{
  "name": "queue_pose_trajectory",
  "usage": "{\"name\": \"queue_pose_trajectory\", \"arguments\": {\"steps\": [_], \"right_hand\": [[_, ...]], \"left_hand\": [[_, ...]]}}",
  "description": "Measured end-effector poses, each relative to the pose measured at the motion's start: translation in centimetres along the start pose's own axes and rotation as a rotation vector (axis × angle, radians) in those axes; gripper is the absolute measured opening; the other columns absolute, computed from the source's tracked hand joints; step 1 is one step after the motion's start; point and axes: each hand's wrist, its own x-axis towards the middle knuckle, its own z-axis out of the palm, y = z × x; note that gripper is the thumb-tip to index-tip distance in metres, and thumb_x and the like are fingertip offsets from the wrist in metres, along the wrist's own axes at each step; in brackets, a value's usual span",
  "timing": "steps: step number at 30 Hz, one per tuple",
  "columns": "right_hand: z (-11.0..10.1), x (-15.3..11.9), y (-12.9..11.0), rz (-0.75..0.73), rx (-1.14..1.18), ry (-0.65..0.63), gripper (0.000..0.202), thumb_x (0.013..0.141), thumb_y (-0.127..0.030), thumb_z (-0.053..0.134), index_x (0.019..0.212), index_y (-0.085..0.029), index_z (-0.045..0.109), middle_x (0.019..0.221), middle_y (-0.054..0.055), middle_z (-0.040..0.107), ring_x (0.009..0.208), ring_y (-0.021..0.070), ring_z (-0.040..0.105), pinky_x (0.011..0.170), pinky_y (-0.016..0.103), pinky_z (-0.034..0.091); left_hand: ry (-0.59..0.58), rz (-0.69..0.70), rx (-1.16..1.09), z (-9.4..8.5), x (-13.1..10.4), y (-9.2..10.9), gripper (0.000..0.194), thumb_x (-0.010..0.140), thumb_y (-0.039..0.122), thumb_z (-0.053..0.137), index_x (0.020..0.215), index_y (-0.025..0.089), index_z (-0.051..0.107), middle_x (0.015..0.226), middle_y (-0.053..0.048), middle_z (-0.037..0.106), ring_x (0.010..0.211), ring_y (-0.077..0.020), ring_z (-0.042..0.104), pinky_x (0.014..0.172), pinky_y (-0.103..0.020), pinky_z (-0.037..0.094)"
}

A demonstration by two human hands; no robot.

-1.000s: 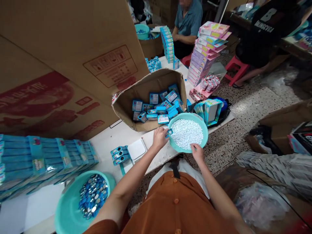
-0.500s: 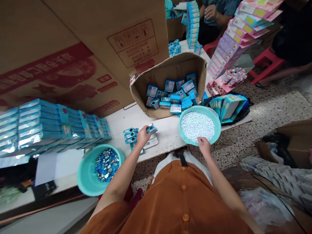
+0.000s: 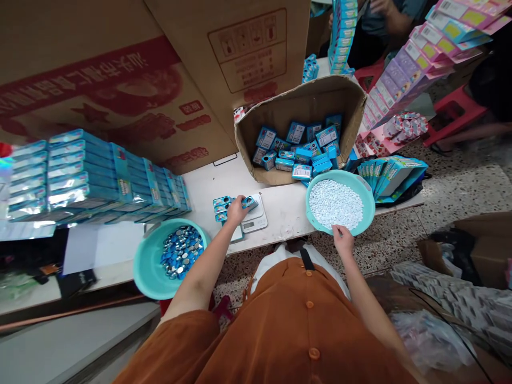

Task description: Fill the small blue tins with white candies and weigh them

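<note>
My left hand [image 3: 237,212] is closed on a small blue box [image 3: 250,202] with a dark round hole, held over a white digital scale [image 3: 255,217]. Beside that hand, several similar blue boxes [image 3: 221,201] stand in a small group, partly covered by it. My right hand [image 3: 343,240] has its fingertips pinched together at the near rim of a turquoise basin [image 3: 371,205]. White pellets [image 3: 336,204] fill that basin. Whatever the right fingers hold, if anything, is too small to make out.
A turquoise tub [image 3: 146,272] of blue and silver discs stands left. A cut-open carton [image 3: 248,133] of blue boxes lies behind the scale. Wrapped blue packs [image 3: 100,176] are stacked at left; pink boxes [image 3: 412,58] lean at right. Another person's arm [image 3: 396,18] shows at the back.
The view has shifted, so most things appear further right and higher. My left hand, still gripping the box, has moved slightly left relative to the scale, exposing its display. My right hand stays by the basin rim.
</note>
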Motion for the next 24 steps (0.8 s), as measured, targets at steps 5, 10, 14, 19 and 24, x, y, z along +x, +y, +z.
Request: {"name": "queue_pose_trajectory", "arguments": {"steps": [5,10,14,19,24], "right_hand": [[0.5,-0.4,-0.5,0.004,-0.014,0.008,0.041,0.082,-0.048,0.043,0.081,-0.016,0.068,0.086,0.01,0.067,0.081,0.0211,0.058,0.077,0.032,0.042],[1.2,-0.7,-0.9,0.017,-0.03,0.018,0.042,0.081,-0.049,0.043,0.082,-0.015,0.068,0.085,0.011,0.067,0.08,0.0213,0.057,0.076,0.031,0.042],[1.9,-1.0,-1.2,0.002,-0.027,0.013,0.042,0.081,-0.049,0.042,0.081,-0.015,0.068,0.085,0.011,0.067,0.08,0.0211,0.057,0.077,0.031,0.042],[2.7,-1.2,-1.8,-0.044,-0.025,0.01,0.043,0.081,-0.05,0.042,0.08,-0.015,0.067,0.083,0.011,0.067,0.078,0.0206,0.057,0.076,0.031,0.042],[2.8,-1.4,-2.3,-0.047,-0.018,0.009,0.045,0.08,-0.052,0.043,0.081,-0.014,0.068,0.084,0.012,0.067,0.077,0.0208,0.057,0.075,0.031,0.043]], "left_hand": [[0.076,0.159,0.043,-0.9,-1.1,-1.4,0.07,0.064,0.037,0.072,0.126,0.02,0.043,0.113,-0.012,0.058,0.109,-0.0309,0.05,0.092,-0.04,0.041],[0.161,0.151,0.011,-2.0,-3.3,-3.2,0.064,0.067,0.037,0.07,0.124,0.021,0.045,0.117,-0.011,0.055,0.113,-0.031,0.047,0.097,-0.043,0.038],[0.196,0.156,-0.022,-2.5,-4.9,-4.6,0.062,0.068,0.038,0.069,0.123,0.021,0.046,0.117,-0.011,0.056,0.113,-0.0304,0.047,0.098,-0.043,0.037],[0.247,0.174,-0.053,-2.8,-6.2,-5.5,0.055,0.07,0.035,0.068,0.12,0.02,0.048,0.113,-0.011,0.057,0.112,-0.0299,0.048,0.097,-0.043,0.038],[0.279,0.171,-0.065,-3.0,-7.0,-6.0,0.051,0.071,0.032,0.067,0.118,0.02,0.05,0.114,-0.011,0.057,0.113,-0.0296,0.048,0.098,-0.043,0.038]]}}
